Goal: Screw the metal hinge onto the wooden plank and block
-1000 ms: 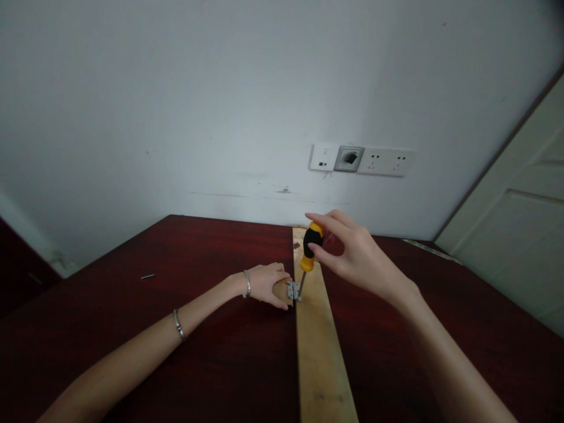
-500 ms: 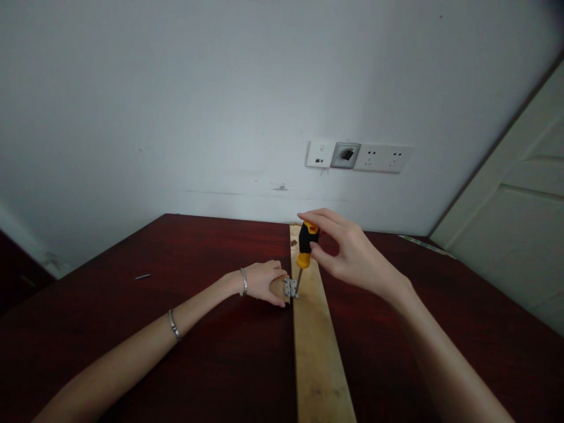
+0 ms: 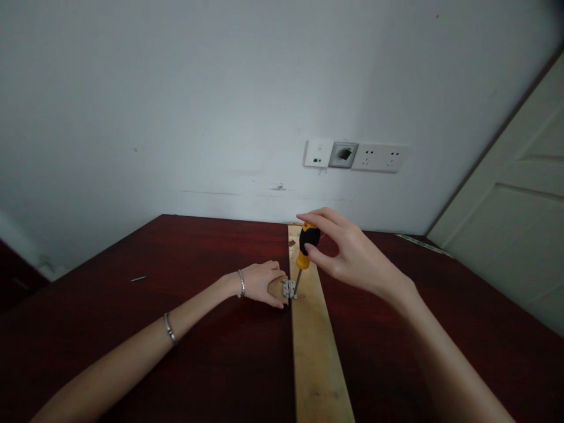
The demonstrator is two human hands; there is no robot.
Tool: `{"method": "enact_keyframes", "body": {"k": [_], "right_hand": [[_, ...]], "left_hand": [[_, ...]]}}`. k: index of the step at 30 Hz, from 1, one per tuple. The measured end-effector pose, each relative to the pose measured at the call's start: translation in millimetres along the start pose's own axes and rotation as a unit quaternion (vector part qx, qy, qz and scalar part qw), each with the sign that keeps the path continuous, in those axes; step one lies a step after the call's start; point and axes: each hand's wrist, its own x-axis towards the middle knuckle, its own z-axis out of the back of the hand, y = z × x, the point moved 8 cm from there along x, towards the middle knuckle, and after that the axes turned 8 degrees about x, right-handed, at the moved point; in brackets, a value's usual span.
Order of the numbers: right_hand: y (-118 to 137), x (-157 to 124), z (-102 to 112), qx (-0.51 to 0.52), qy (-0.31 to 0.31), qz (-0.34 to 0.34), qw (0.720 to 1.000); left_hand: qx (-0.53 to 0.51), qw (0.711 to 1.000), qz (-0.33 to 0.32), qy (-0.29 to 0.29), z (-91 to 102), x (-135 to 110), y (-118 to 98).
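Observation:
My right hand [image 3: 337,244] grips a yellow-and-black screwdriver [image 3: 309,236] by its handle. The shaft slants down, its tip at the right leaf of a small metal hinge [image 3: 289,288]. That leaf lies on a long pale wooden board [image 3: 315,346]; the other rests on a small wooden block [image 3: 276,288] against the board's left edge. My left hand [image 3: 263,282] is closed around this block, thumb on the near side and fingers on the far side. Any screw under the tip is too small to make out.
The dark red tabletop [image 3: 211,364] reaches to the white wall [image 3: 220,106]. A thin metal rod-like piece [image 3: 138,278] lies at the left. Sockets [image 3: 379,157] sit on the wall, a pale door [image 3: 520,217] stands at the right, and a flat strip [image 3: 423,245] lies at the back right.
The fingers of my right hand have shifted slightly on the screwdriver handle, which has turned a little. My left hand stays on the block. The whole view has moved slightly.

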Motion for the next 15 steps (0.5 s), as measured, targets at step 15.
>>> {"method": "enact_keyframes", "body": {"k": [15], "right_hand": [[-1.1, 4.4, 1.0, 0.091, -0.027, 0.002, 0.995]], "left_hand": [[-0.002, 1.000, 0.011, 0.007, 0.3, 0.0, 0.3]]}}
